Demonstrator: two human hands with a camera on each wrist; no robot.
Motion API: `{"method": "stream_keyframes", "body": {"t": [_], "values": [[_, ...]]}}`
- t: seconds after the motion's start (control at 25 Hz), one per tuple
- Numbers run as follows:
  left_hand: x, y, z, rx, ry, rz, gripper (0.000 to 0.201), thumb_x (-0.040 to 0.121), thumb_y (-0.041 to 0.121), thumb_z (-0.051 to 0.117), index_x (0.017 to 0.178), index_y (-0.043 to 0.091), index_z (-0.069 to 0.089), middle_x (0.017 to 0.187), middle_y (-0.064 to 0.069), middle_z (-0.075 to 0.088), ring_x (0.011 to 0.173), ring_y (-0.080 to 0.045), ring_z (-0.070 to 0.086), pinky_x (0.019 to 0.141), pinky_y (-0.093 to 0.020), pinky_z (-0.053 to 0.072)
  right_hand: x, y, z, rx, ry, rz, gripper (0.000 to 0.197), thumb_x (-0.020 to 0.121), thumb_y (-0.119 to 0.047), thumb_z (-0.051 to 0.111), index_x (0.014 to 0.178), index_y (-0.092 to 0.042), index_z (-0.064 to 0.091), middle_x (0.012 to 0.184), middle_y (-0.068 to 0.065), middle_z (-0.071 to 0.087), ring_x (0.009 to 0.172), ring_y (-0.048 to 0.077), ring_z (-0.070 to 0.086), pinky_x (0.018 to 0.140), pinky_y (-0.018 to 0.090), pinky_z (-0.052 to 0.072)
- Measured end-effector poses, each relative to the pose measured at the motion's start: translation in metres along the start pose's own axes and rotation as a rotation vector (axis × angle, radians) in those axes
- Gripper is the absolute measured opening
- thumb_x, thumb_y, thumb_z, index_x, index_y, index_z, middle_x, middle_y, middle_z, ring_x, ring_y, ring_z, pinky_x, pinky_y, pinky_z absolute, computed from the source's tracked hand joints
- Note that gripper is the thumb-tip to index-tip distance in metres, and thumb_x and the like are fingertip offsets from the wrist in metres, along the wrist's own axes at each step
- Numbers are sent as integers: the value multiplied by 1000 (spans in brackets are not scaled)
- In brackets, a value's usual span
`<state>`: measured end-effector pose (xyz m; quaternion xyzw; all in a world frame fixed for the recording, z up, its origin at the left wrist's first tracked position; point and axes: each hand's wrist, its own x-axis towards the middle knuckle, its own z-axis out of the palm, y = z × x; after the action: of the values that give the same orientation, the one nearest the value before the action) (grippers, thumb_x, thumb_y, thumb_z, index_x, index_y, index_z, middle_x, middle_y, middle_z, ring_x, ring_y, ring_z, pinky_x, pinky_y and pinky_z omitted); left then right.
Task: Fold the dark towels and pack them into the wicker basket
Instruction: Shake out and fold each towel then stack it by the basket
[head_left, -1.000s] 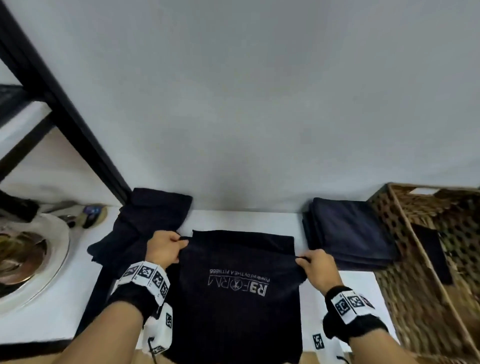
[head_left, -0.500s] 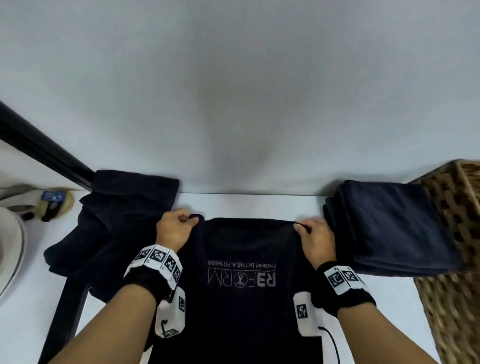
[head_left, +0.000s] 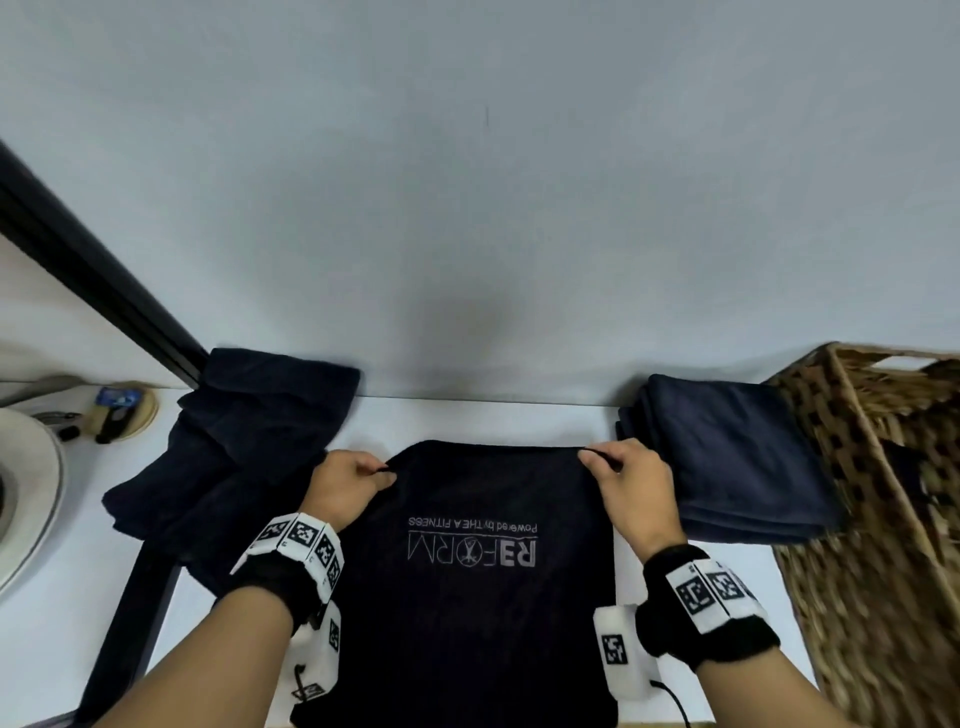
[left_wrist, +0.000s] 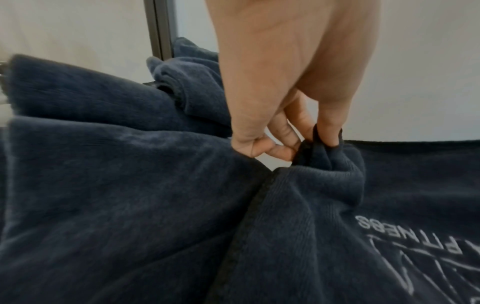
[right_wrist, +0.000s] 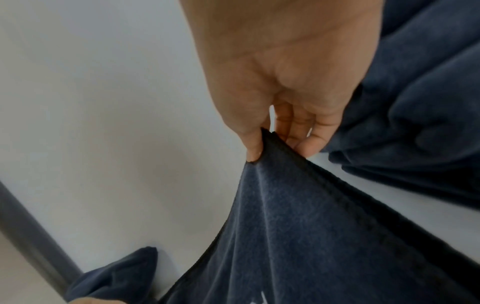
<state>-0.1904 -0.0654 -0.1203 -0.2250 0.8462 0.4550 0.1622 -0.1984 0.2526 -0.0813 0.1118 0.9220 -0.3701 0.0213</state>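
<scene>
A dark towel (head_left: 467, 613) with a pale printed logo lies spread on the white table in front of me. My left hand (head_left: 345, 488) pinches its far left corner (left_wrist: 315, 152) between thumb and fingers. My right hand (head_left: 631, 488) pinches the far right corner (right_wrist: 262, 148) the same way. Both corners are lifted slightly off the table. A stack of folded dark towels (head_left: 727, 462) sits right of my right hand. The wicker basket (head_left: 883, 519) stands at the far right. A loose heap of dark towels (head_left: 228, 462) lies to the left.
A white wall rises just behind the table (head_left: 483, 421). A black frame post (head_left: 93, 275) slants at the left, with a black table leg (head_left: 130, 623) below it. A pale round dish (head_left: 26, 499) and small items (head_left: 119, 410) sit at the far left.
The view has shifted. Both hands kept their pinch and carried the towel's far edge away from me, closer to the wall; the folded stack now lies just beside my right hand.
</scene>
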Motion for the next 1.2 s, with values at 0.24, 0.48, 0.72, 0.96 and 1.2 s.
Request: {"method": "stream_keyframes", "body": {"t": [0.24,0.48,0.72,0.96,1.2], "values": [[-61,48,-74,-355,294,197,8,84,8,69,81,15,70,74,-2,68,71,-16,60,74,-26,51,-31,-46,-79,62,128,-145,14,89,-23,67,96,-15,75,88,-9,66,88,8,59,85,20,40],[-146,112,-149,-368,485,511,9,81,6,70,79,14,67,68,-3,60,64,-11,51,64,-21,45,-67,-110,-162,280,207,-313,6,85,-19,71,90,-17,74,88,-6,72,82,1,66,76,4,46],[-210,131,-193,-2,582,711,20,81,6,66,91,20,74,78,8,70,76,-13,65,78,-25,52,-99,-147,-216,222,275,-444,14,86,-18,70,100,-21,71,91,-8,70,84,5,64,75,2,43],[-224,133,-184,413,659,657,12,77,14,59,85,22,62,80,-1,54,76,-23,54,68,-33,44,-107,-151,-221,63,290,-518,7,94,-17,58,91,-19,64,87,-11,64,82,5,58,71,18,41],[-178,134,-156,440,451,506,21,86,15,51,95,20,69,90,0,70,87,-23,62,75,-33,49,-68,-125,-179,118,158,-306,9,96,-14,52,93,-16,60,89,-4,63,90,19,59,76,24,41]]}}
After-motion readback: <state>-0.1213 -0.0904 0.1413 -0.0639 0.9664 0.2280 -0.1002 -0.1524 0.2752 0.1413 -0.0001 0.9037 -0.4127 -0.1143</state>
